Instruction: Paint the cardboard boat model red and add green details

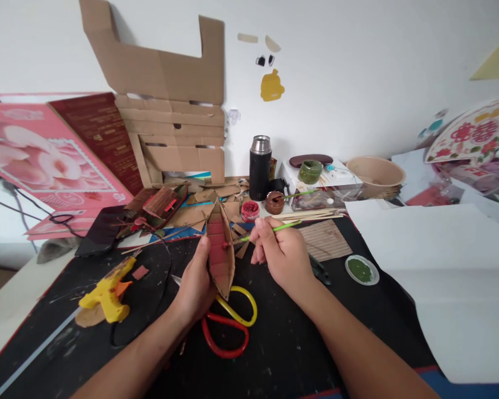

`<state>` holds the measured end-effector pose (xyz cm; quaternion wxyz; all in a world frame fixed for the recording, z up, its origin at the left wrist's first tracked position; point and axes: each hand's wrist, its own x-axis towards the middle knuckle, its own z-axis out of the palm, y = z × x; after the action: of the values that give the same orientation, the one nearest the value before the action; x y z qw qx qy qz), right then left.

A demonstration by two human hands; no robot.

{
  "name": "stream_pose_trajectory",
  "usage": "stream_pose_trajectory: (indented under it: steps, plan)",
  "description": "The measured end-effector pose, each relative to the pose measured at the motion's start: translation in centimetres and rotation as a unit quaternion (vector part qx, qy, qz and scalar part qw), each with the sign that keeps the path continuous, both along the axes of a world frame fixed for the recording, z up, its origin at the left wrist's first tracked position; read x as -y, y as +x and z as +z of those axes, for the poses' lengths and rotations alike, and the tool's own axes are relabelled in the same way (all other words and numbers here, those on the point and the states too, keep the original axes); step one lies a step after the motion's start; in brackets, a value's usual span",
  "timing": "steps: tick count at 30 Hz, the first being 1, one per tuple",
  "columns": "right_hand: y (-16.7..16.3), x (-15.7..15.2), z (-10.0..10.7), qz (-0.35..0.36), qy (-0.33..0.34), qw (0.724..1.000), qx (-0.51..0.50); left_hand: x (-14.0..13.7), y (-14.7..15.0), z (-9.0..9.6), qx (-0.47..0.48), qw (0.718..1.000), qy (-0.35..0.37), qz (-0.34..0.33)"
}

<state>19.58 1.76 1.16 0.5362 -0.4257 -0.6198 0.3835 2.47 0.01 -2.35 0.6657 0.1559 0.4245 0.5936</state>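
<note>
My left hand (198, 282) grips a small cardboard boat (221, 266) by its left side, tilted up so that its inside faces me. Much of that inside is painted red, with bare brown cardboard along the edges. Between the thumb and fingers of my right hand (280, 249) is a paintbrush (283, 226) with a bright green handle. Its red-coated tip touches the boat's inner right side. Below the boat lie scissors (249, 313) with one yellow and one red handle loop, their blades partly hidden by my left hand. Red paint (250, 210) stands in an open jar behind the boat.
A yellow glue gun (110, 291) lies at left, its cord curving over the black mat. Behind it is a brown model boat (160, 205). A brown paint jar (275, 202), black flask (260, 169), corrugated cardboard (326, 240) and green paint lid (361, 270) stand or lie right of centre.
</note>
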Motion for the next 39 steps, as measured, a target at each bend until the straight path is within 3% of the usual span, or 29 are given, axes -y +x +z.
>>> stream_pose_trajectory:
  steps: [4, 11, 18, 22, 30, 39]
  plan:
    - [-0.5, 0.5, 0.1, 0.031, -0.002, 0.999, -0.035, 0.0, -0.3, -0.8, 0.003, 0.999, 0.025, -0.025]
    - [-1.3, 0.8, 0.0, 0.11, -0.067, 0.985, -0.112, -0.1, -0.3, -0.4, 0.017, 0.997, -0.002, -0.074]
    - [-0.3, 0.3, 0.2, 0.006, -0.015, 0.999, 0.029, -0.4, -0.4, -1.1, -0.003, 1.0, 0.0, -0.017]
    - [-0.2, 0.6, 0.4, 0.0, 0.009, 0.998, 0.068, -0.5, -0.5, -1.5, -0.024, 0.999, 0.029, -0.023]
    - [-1.3, 1.0, 0.3, 0.111, -0.081, 0.987, -0.088, -0.1, -0.4, -0.9, 0.019, 0.995, 0.026, -0.092]
    - [-0.2, 0.7, 0.7, -0.006, 0.001, 0.996, 0.084, -0.3, -0.3, -0.7, 0.002, 1.0, 0.011, -0.023]
